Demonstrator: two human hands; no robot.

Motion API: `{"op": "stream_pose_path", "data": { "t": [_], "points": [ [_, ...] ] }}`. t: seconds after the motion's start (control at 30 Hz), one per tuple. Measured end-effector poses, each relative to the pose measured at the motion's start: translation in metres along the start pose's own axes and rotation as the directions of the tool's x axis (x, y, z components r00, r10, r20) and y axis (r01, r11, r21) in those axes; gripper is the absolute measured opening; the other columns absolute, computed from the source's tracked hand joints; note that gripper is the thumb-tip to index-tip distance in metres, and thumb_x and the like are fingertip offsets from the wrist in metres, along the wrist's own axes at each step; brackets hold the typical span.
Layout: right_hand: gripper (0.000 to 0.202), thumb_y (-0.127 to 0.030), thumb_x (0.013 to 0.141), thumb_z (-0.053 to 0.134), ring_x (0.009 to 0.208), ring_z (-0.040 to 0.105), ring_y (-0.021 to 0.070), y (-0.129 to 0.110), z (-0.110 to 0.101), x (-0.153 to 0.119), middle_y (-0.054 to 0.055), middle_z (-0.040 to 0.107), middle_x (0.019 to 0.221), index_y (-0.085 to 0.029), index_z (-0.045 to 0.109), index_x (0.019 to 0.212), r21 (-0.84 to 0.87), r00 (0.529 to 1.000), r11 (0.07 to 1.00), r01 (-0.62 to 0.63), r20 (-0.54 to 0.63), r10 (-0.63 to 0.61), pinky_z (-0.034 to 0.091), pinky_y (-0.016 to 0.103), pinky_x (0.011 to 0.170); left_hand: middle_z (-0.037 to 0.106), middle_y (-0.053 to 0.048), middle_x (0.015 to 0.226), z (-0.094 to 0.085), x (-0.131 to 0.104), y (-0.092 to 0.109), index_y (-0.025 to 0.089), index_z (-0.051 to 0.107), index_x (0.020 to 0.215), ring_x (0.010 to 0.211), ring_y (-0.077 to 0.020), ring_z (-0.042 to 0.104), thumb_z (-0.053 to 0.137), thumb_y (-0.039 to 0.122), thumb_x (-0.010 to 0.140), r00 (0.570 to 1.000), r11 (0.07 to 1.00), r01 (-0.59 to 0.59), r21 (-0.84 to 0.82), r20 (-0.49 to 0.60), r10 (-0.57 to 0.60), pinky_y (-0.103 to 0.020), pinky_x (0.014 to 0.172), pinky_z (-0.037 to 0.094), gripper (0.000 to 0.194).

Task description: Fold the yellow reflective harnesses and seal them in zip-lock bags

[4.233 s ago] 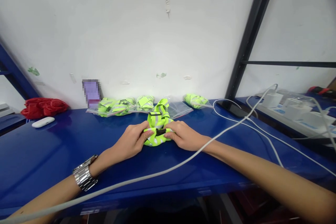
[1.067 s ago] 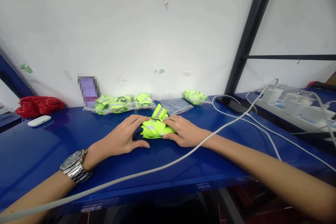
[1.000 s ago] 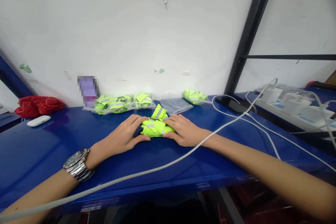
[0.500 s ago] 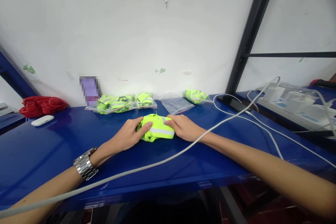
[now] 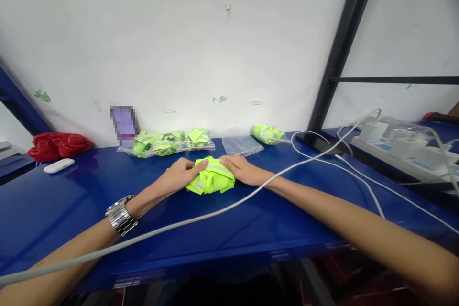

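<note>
A folded bundle of neon-yellow reflective vest with a silvery stripe rests on the blue table. My left hand grips its left side, thumb on top. On the right side my right hand holds it the same way, with the other fingers partly hidden behind. Just beyond lies a flat clear zip bag. Bagged vest bundles sit along the wall to the left of it, and another bagged bundle to the right.
A white cable crosses in front, over my right forearm. At left are a red plastic bag, a white case and a phone against the wall. A power strip with chargers and a dark phone lie right.
The vest bundle has been turned in my hands: its stripe now runs near the top edge and loose folds face me. Both hands still hold it.
</note>
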State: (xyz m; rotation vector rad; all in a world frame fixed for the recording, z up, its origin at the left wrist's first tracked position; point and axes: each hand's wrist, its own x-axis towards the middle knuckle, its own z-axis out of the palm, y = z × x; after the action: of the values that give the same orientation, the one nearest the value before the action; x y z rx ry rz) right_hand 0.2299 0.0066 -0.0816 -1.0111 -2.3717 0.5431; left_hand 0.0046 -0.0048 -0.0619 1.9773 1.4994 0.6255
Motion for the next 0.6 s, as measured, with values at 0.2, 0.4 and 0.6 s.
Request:
{"op": "stream_pose_path", "data": {
  "t": [0.2, 0.4, 0.6],
  "points": [
    [0.052, -0.050, 0.100, 0.018, 0.079, 0.055, 0.0192, -0.002, -0.001, 0.002, 0.004, 0.060, 0.083, -0.018, 0.056, 0.085, 0.121, 0.998, 0.991, -0.059, 0.034, 0.055, 0.042, 0.033, 0.077, 0.039, 0.002, 0.047, -0.004, 0.007, -0.013, 0.016, 0.053, 0.053, 0.045, -0.0108, 0.031, 0.051, 0.072, 0.073, 0.994, 0.995, 0.099, 0.018, 0.043, -0.099, -0.024, 0.045, 0.019, 0.060],
    [0.044, -0.043, 0.101, 0.022, 0.089, 0.054, 0.0203, 0.002, 0.008, 0.001, 0.006, 0.062, 0.093, -0.019, 0.059, 0.103, -0.086, 0.999, 0.995, -0.053, -0.010, 0.052, 0.041, 0.035, 0.082, 0.060, -0.004, 0.073, -0.007, 0.008, -0.014, 0.015, 0.066, 0.081, 0.058, -0.0146, 0.049, 0.051, 0.061, 0.081, 0.996, 0.993, -0.076, 0.094, -0.048, 0.081, -0.023, 0.050, 0.035, 0.049],
    [0.045, -0.037, 0.102, 0.018, 0.096, 0.054, 0.0226, 0.003, 0.009, -0.002, 0.010, 0.061, 0.098, -0.017, 0.058, 0.112, -0.264, 0.999, 0.964, -0.032, 0.001, 0.033, 0.039, 0.037, 0.084, 0.067, -0.007, 0.099, -0.016, 0.014, 0.016, 0.023, 0.067, 0.107, 0.089, -0.0185, 0.059, 0.035, 0.014, 0.087, 0.754, 0.689, -0.654, 0.313, 0.198, 0.626, -0.031, 0.080, 0.044, 0.039]
  ]
}}
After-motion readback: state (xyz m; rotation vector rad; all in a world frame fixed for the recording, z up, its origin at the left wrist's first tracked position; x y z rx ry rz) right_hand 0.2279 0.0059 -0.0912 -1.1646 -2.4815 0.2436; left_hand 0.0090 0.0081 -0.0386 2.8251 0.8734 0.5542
